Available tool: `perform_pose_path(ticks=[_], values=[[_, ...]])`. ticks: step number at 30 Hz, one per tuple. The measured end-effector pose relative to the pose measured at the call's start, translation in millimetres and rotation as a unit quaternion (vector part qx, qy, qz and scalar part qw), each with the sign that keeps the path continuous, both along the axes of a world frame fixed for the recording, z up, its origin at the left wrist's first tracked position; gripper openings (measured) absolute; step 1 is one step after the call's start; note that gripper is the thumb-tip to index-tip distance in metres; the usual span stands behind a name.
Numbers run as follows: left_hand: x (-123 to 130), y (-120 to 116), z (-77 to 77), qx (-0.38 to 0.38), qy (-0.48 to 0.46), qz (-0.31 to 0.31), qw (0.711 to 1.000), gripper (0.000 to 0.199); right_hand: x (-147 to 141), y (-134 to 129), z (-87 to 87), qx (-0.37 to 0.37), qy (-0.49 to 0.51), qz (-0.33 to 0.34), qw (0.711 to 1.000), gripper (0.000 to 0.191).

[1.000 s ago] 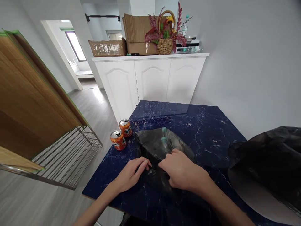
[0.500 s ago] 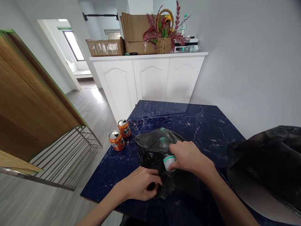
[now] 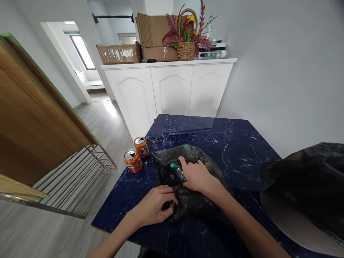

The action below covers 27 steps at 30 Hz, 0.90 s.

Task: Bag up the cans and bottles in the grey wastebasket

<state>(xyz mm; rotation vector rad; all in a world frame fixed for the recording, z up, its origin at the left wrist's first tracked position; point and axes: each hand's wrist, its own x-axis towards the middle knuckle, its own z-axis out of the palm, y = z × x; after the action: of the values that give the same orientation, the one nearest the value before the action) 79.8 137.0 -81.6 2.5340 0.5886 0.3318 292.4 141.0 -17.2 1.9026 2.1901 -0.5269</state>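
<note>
A thin black plastic bag (image 3: 172, 154) lies on the dark blue marbled table (image 3: 228, 143), its mouth facing me. My left hand (image 3: 158, 206) pinches the near edge of the bag with curled fingers. My right hand (image 3: 197, 175) is at the bag's mouth, around the near end of a clear plastic bottle (image 3: 180, 174) with a green cap; the index finger stretches forward. The bottle lies in the bag's opening, cap pointing away to the left. Another green cap shows faintly through the film at the bag's far end. The right palm is hidden.
Two opened orange drink cans (image 3: 133, 161) stand left of the bag, near the table edge. At the right is another black bag (image 3: 306, 179) over a pale rounded surface. A metal rack (image 3: 80, 182) stands left; a white cabinet (image 3: 174, 89) is behind the table.
My right hand has moved left and turned, pushing the bottle into the bag's mouth; its white-green label is now covered. My left hand has shifted slightly left, still on the bag.
</note>
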Motion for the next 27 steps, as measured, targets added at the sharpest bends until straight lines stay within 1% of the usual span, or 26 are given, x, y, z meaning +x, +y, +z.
perform_pose_path(ticks=[3,6,8,10,12,13,15,17,20,22,25,27], values=[[-5.6,-2.1,3.4,-0.017,-0.029,0.055,0.998,0.020,8.3,-6.2,9.8,0.005,0.033,0.049,0.998,0.101],[-11.2,-5.2,6.7,-0.037,-0.064,0.132,0.989,0.012,15.7,-13.1,21.8,0.031,0.123,0.102,0.987,0.099],[-14.7,-6.5,7.6,-0.055,-0.094,0.195,0.975,0.020,16.6,-16.7,26.8,0.056,0.189,0.116,0.974,0.099],[-17.6,-6.9,7.8,-0.077,-0.132,0.251,0.956,0.037,13.7,-19.0,28.4,0.073,0.239,0.116,0.961,0.101],[-19.0,-6.7,8.3,-0.104,-0.175,0.277,0.939,0.053,7.9,-20.2,27.4,0.081,0.282,0.118,0.949,0.104],[-19.1,-6.7,8.9,-0.121,-0.195,0.279,0.932,0.057,4.4,-20.5,26.3,0.084,0.301,0.124,0.942,0.106],[-18.3,-7.5,10.8,-0.151,-0.221,0.283,0.921,0.058,-2.7,-20.9,23.9,0.087,0.333,0.136,0.929,0.108],[-17.0,-9.4,13.2,-0.167,-0.230,0.301,0.910,0.058,-8.6,-21.2,21.9,0.090,0.357,0.145,0.918,0.107],[-16.4,-13.3,17.8,-0.168,-0.243,0.337,0.894,0.060,-13.0,-22.1,20.0,0.083,0.378,0.151,0.910,0.108],[-18.2,-15.4,23.8,-0.169,-0.264,0.346,0.884,0.060,-12.4,-22.5,19.2,0.076,0.376,0.152,0.911,0.115],[-26.9,-16.9,39.5,-0.149,-0.303,0.362,0.869,0.060,-7.5,-22.5,19.3,0.065,0.320,0.149,0.933,0.125],[-37.8,-16.3,51.9,-0.110,-0.318,0.395,0.855,0.061,-2.8,-22.4,20.7,0.049,0.255,0.150,0.954,0.123]])
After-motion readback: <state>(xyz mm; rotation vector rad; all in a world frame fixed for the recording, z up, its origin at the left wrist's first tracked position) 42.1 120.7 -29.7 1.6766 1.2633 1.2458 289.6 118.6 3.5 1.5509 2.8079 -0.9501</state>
